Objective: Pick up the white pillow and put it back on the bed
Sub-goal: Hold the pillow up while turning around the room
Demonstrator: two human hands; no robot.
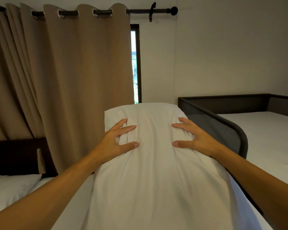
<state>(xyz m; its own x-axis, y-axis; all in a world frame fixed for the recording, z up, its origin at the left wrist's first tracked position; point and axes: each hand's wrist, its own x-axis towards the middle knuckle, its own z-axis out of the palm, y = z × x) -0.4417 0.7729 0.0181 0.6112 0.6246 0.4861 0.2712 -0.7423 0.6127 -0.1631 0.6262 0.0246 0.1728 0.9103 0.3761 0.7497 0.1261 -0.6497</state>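
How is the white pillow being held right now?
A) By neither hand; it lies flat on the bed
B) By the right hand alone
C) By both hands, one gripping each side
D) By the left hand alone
C: the left hand and the right hand each grip one side of the white pillow, their fingers bunching the fabric as it is held up in front of the camera.

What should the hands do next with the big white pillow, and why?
Probably lower the white pillow toward the bed on the left, beside the other pillow lying there. The left hand and right hand each grip a side, bunching the fabric, and the pillow looks held up in front of the person, not yet lying flat on any mattress.
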